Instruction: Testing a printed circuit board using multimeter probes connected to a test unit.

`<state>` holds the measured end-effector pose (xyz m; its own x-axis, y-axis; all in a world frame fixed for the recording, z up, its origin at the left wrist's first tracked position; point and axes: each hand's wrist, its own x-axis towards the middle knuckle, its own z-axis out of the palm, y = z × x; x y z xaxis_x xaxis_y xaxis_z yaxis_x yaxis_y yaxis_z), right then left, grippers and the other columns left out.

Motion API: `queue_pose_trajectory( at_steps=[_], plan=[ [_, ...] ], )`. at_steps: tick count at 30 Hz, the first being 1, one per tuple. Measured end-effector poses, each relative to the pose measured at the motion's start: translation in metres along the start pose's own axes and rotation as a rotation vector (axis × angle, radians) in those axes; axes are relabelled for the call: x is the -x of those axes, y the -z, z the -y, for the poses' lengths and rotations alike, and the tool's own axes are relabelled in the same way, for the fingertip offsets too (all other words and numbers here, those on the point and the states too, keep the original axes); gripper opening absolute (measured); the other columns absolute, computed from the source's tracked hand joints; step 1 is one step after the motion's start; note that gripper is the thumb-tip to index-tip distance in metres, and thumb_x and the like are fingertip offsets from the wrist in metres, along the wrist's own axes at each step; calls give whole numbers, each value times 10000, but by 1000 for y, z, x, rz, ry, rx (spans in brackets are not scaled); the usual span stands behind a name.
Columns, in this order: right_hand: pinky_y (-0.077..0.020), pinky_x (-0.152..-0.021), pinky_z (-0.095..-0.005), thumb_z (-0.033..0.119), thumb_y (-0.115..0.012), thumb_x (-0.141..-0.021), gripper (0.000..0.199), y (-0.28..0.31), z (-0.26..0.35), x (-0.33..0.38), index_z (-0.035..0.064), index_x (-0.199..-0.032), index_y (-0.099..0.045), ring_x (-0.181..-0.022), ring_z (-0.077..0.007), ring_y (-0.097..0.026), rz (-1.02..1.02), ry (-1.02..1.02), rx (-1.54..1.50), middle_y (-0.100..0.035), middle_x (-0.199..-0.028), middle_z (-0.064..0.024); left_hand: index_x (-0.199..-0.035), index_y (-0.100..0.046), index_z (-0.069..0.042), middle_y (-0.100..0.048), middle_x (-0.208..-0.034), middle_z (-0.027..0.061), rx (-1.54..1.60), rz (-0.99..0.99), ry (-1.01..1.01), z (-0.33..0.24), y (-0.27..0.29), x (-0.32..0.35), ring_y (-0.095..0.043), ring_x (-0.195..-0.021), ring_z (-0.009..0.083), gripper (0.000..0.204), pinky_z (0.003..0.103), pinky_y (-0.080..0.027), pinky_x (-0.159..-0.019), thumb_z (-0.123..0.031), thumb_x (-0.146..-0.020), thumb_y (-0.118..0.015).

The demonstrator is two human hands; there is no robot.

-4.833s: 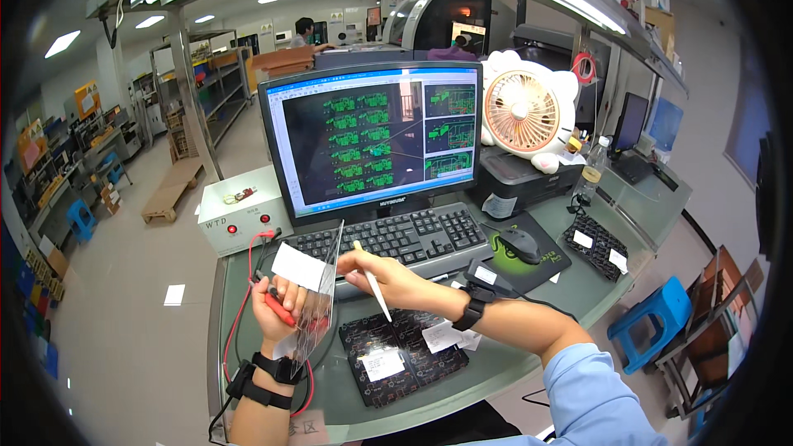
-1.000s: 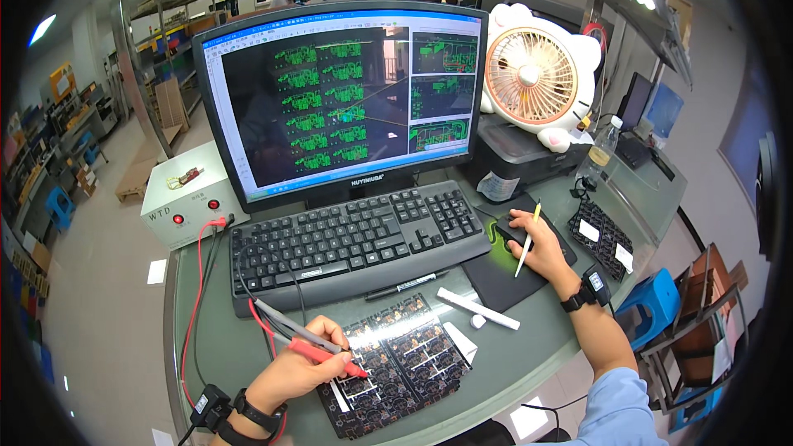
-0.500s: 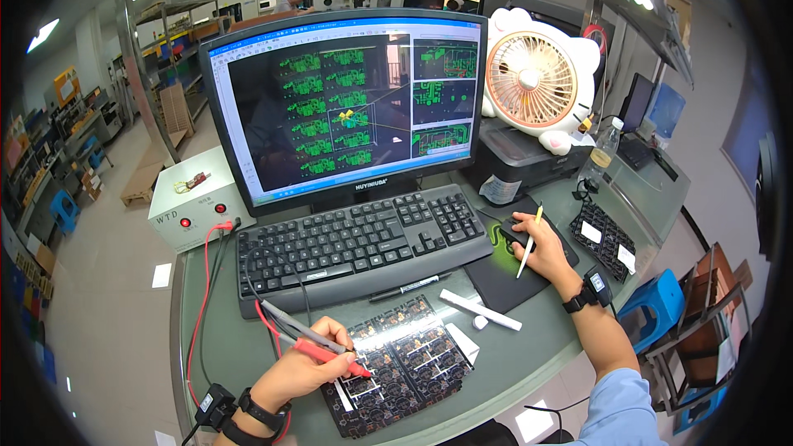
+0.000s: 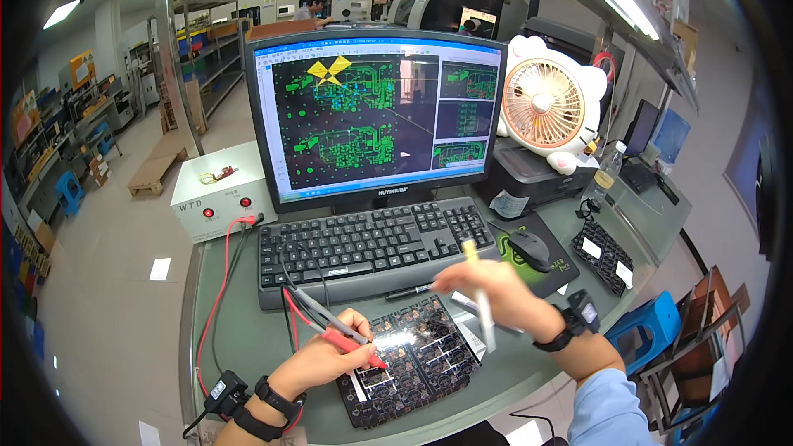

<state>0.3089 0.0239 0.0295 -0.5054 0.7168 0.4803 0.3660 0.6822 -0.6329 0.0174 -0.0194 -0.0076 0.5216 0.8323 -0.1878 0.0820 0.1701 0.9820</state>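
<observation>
Near the front edge of the desk [image 4: 248, 339] lies the black circuit board panel [image 4: 413, 363], long axis slanting away rightward. Left hand [image 4: 318, 359] — nearer — pinches 2 probes [image 4: 339, 330] touching it; right hand [image 4: 487, 285] grips a pale pen [image 4: 481, 314] above.

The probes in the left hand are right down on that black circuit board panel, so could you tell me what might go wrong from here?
1. The left hand pinches both probes together; their tips sit close and could bridge neighbouring pads on the circuit board panel.
2. The right hand, blurred, holds a pale pen above the panel; it could knock the board or the probes.
3. The red lead trails loosely across the desk toward the white tester box and could snag.
</observation>
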Motion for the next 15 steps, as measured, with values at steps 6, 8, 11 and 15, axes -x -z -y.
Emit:
queue_pose_trajectory(
  at_steps=[6,8,11,15],
  plan=[
    [-519,-620,-407,376,-649,-875,370,-59,44,-39,118,-1133,-584,-726,-321,-680,324,-10,136,-691,-783,-129,-1057,-483,-53,-605,-873,21,-58,12,-33,-2,-7,-1,-605,-712,85,221,219,-463,-567,-112,-879,-599],
    [-523,-628,-390,379,-653,-878,378,-79,36,-46,83,-1106,-599,-712,-312,-682,303,38,-136,-690,-781,-139,-1072,-533,-28,-625,-816,28,-144,36,-64,2,-7,-2,-582,-661,80,229,223,-453,-555,-121,-869,-584],
    [-482,-591,-326,312,-718,-866,344,-80,36,-50,46,-1061,-621,-626,-208,-638,447,-118,-318,-644,-701,-79,-1083,-575,-35,-615,-823,21,-186,59,29,6,-3,-4,-566,-658,81,257,243,-463,-568,-181,-875,-618],
    [-482,-590,-397,281,-668,-900,298,-62,32,-41,40,-920,-495,-678,-308,-654,254,-62,-84,-619,-716,-159,-1111,-467,-53,-550,-890,6,-13,29,-117,9,-6,-2,-574,-756,74,306,239,-472,-644,-168,-889,-644]
  ],
)
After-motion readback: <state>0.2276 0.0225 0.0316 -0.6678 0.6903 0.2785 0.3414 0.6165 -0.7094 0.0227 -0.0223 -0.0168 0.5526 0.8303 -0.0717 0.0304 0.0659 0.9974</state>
